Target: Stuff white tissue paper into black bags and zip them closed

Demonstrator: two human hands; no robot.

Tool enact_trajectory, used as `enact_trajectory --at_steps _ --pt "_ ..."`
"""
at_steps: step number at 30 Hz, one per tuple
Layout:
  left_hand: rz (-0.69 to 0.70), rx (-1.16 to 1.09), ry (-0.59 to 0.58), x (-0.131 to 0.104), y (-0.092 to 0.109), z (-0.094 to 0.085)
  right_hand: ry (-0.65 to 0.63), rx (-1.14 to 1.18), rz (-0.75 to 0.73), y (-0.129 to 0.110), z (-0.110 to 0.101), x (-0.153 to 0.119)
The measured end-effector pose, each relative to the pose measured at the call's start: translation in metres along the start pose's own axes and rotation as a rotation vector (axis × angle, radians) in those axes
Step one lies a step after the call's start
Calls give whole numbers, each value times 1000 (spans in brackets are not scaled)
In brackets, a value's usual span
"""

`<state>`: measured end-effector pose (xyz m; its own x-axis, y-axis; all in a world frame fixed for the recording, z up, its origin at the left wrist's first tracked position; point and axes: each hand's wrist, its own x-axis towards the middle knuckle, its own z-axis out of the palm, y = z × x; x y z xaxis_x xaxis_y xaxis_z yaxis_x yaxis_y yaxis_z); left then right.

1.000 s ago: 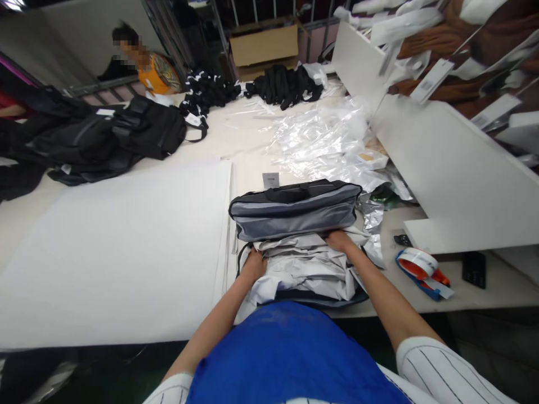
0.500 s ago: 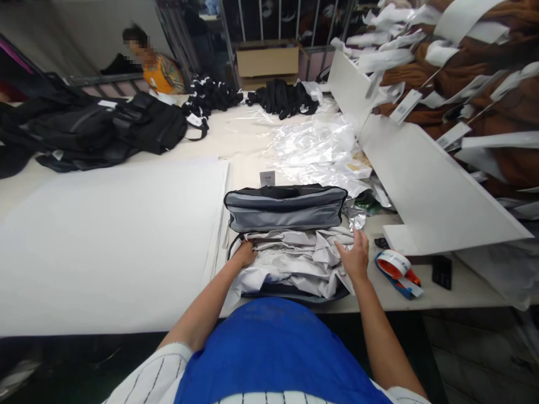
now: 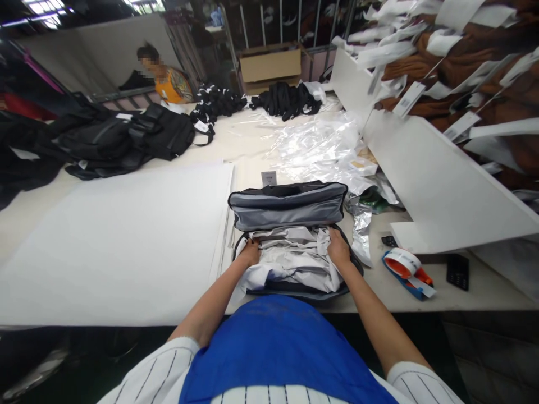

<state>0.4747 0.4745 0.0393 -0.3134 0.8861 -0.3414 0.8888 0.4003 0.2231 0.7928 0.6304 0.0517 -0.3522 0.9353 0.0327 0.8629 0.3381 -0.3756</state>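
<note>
In front of me an unzipped bag [image 3: 290, 214] with a grey lining and black edges lies open, its lid tipped back. Crumpled white paper [image 3: 295, 255] fills its lower half. At the left end of the bag, my left hand [image 3: 251, 252] is closed on the paper, its fingertips partly hidden. My right hand [image 3: 338, 248] reaches inside the right end, with fingers bent and closed against the paper there. A small tag [image 3: 268, 178] sticks up behind the lid.
Large white sheets [image 3: 126, 241] lie left, black bags [image 3: 122, 134] behind them. Clear plastic bags [image 3: 315, 146] spread beyond the open bag. To the right are a tape dispenser [image 3: 406, 272], a dark phone-like object [image 3: 457, 271], a white board [image 3: 446, 185] and stacked brown goods. A person in orange [image 3: 172, 85] is further back.
My right hand has moved left and inward from the bag's right edge, its spread fingers now bent into the paper. My left hand stays at the left end. The view has shifted slightly.
</note>
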Motion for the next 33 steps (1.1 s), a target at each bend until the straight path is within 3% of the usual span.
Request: enact_trajectory --at_steps 3,5,8,10,12,14,17,21,25,30,33 --pt "37 -60 34 3 -3 -9 10 -15 -6 4 -7 8" --pt "80 -112 90 -11 -9 -15 -7 -38 -8 6 -15 5" --pt "123 -183 223 -57 -17 -18 102 -68 -67 2 -34 -11" --pt "110 -221 330 -97 -19 -16 243 -14 -181 -9 -45 -27" --pt "76 -247 434 -134 -20 -10 295 93 -336 -25 -49 -42" --pt "63 -262 485 -163 -19 -2 212 156 -467 -44 -44 -57" --pt "77 -227 399 -184 -19 7 -8 62 -492 -65 -21 -69" --pt "41 -96 222 -184 -16 3 -217 -178 -423 -73 16 -69" --pt "-16 -20 100 -160 -5 -2 -225 -307 -437 -76 38 -68" --pt "-83 -43 43 -106 -1 1 -141 -332 -489 -87 42 -78" --pt "-50 -69 11 -97 -9 -2 -182 -262 -517 -82 32 -79"
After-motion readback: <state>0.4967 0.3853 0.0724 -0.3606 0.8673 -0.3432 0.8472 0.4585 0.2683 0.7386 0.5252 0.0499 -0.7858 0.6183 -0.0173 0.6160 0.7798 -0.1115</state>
